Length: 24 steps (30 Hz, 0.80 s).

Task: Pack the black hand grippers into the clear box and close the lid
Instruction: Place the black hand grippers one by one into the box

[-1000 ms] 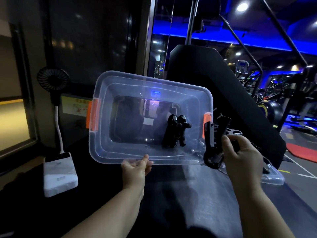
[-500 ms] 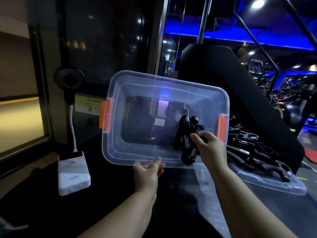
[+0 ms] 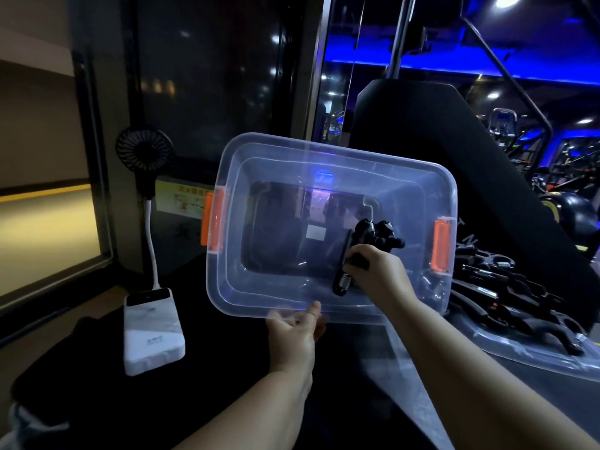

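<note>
We stand in a dim gym washed with blue light at 1 o'clock; a black surface [image 3: 227,368] spreads below us. At centre the clear box [image 3: 279,297] is tipped with its mouth towards us, an orange latch [image 3: 214,222] at each end. At 4 o'clock its clear lid [image 3: 535,358] carries a pile of grippers [image 3: 506,287]. A white power bank [image 3: 152,332] lies at 8 o'clock; a small fan [image 3: 144,154] stands at 10. Our left hand [image 3: 293,336] clasps the box's rim at 6 o'clock; our right hand [image 3: 378,274] clutches a black hand gripper [image 3: 344,274] inside the box, beside another gripper [image 3: 380,235].
</note>
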Each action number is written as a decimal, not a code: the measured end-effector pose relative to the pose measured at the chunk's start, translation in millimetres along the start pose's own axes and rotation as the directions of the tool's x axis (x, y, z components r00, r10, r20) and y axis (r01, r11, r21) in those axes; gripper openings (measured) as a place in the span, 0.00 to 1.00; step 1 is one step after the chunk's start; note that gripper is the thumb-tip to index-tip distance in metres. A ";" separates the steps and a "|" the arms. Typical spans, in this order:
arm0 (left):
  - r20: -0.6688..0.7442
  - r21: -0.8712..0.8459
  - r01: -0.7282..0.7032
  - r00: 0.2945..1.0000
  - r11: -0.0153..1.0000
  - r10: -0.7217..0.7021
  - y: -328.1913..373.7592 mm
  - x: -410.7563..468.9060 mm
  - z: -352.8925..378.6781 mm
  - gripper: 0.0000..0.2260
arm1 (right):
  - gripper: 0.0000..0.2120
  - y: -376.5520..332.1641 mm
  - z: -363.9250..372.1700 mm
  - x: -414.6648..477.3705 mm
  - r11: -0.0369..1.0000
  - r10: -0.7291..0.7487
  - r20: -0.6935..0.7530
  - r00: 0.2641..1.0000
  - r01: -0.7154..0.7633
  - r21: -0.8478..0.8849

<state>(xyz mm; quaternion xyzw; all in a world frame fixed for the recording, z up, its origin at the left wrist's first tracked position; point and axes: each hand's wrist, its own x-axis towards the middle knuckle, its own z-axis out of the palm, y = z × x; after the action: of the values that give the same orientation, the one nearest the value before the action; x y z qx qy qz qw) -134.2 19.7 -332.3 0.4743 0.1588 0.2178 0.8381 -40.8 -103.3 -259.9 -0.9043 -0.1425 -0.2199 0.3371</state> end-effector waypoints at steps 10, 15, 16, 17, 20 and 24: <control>0.031 -0.079 0.000 1.000 0.997 0.002 -1.2 1.1 1.8 0.13 | 0.13 15.9 8.9 29.5 0.934 0.053 0.131 0.990 -0.003 -0.358; 0.039 -0.086 0.000 0.999 0.996 0.004 -1.8 1.8 1.1 0.13 | 0.15 19.9 9.3 40.8 0.874 0.109 0.155 0.982 -0.021 -0.485; 0.040 -0.087 -0.001 0.999 0.996 0.004 -1.8 1.7 1.0 0.13 | 0.15 20.2 9.7 41.0 0.865 0.107 0.148 0.983 -0.019 -0.502; 0.041 -0.090 -0.001 0.999 0.996 0.004 -1.7 1.7 1.1 0.13 | 0.16 20.5 10.6 40.9 0.858 0.103 0.138 0.985 -0.018 -0.513; 0.046 -0.091 0.000 0.999 0.996 0.004 -2.3 1.7 1.1 0.13 | 0.17 23.5 13.5 39.4 0.852 0.092 0.103 0.990 -0.024 -0.524; 0.044 -0.097 0.005 0.999 0.995 -0.001 -3.4 2.1 0.9 0.13 | 0.19 28.8 17.8 39.0 0.847 0.076 0.061 0.995 -0.032 -0.531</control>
<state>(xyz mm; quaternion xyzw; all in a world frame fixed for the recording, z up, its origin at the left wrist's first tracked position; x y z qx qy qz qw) -131.2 18.5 -334.9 0.4376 0.1301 0.2135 0.8637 10.0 -108.2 -268.4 -0.9738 -0.0642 -0.2050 0.0752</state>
